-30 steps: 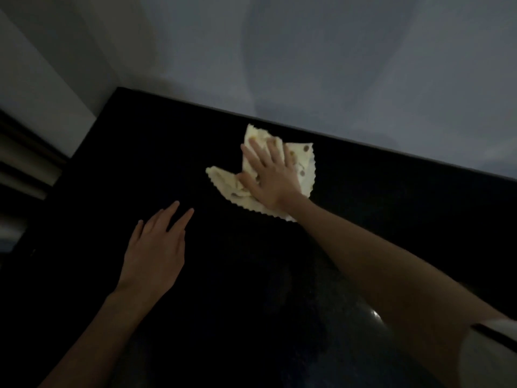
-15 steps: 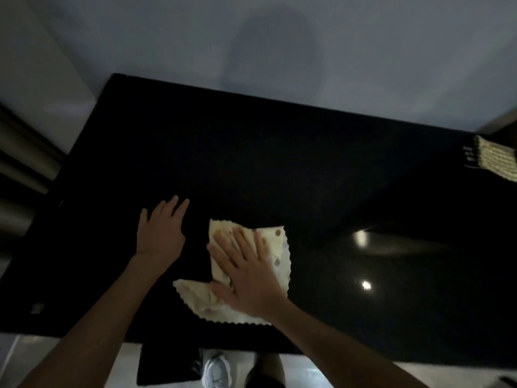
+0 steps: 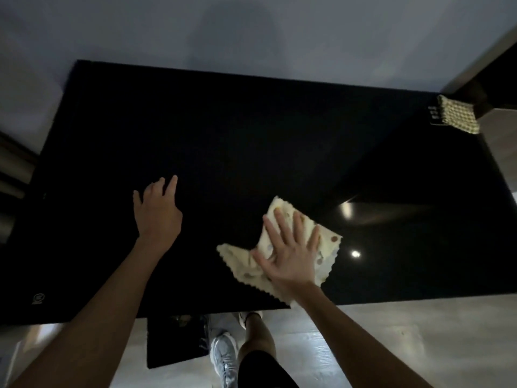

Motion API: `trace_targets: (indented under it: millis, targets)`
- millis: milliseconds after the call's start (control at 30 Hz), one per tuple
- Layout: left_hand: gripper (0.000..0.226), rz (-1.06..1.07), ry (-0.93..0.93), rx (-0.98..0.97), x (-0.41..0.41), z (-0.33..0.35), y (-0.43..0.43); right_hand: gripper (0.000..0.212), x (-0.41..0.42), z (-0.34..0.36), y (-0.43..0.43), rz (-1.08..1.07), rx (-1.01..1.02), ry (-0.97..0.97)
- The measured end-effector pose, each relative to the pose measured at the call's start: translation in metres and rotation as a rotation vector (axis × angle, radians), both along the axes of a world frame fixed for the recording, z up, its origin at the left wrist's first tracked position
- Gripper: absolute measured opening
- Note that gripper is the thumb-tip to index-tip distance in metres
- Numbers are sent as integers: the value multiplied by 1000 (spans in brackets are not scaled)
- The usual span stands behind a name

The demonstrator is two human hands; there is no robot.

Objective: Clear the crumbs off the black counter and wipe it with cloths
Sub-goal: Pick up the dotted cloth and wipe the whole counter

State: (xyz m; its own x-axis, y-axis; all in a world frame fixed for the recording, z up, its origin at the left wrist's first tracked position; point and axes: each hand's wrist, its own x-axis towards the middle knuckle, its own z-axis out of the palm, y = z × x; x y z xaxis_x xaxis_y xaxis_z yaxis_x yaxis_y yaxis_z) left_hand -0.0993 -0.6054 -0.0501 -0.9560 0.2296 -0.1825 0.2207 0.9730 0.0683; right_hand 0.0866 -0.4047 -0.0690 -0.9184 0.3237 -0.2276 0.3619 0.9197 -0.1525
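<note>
Right hand (image 3: 288,256): lies flat with fingers spread and straight, palm pressing down on the cloth in the lower centre-right of the frame.
Left hand (image 3: 156,212): rests on the bare counter left of centre, fingers relaxed and pointing toward the top of the frame, holding nothing, well apart from the cloth.
Cloth (image 3: 324,247): pale yellow with brownish dots and a zigzag edge, crumpled under the right palm, one flap sticking out to the left and another toward the upper right; it sits near the counter's lower edge.
Counter (image 3: 251,141): glossy black slab filling the middle of the frame, with two bright light reflections right of the cloth.
Second cloth (image 3: 456,117): woven, checked, pale, folded at the counter's upper right corner.
Floor (image 3: 405,337): light, seen along the bottom.
Shoe (image 3: 223,357): grey trainer at bottom centre, beside a dark mat (image 3: 173,345).
</note>
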Motion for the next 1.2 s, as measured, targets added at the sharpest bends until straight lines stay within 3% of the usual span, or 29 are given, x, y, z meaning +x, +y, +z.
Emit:
trace_targets:
  millis: [133,233,367,600,767,967,1200]
  targets:
    - [58,-21,41,69,-11,1,-2,75,-54,-5,33,-170,-26,3]
    - [41,-90,146,93,-28,3,-7,78,-111,-7,61,-183,-4,15]
    - [41,-145,188,102,-58,5,-8,82,-200,-12,90,-163,24,33]
    - [50,-56,88,144,-114,-10,-16,82,-374,-17,97,36,62,54]
    - [52,-23,71,154,-129,-15,-32,75,-453,-20,66,184,66,116]
    - [49,-40,47,201,-134,-15,-38,73,-479,-23,5,443,14,145]
    - [53,-92,38,317,-130,-5,-72,70,-410,-26,-39,543,9,153]
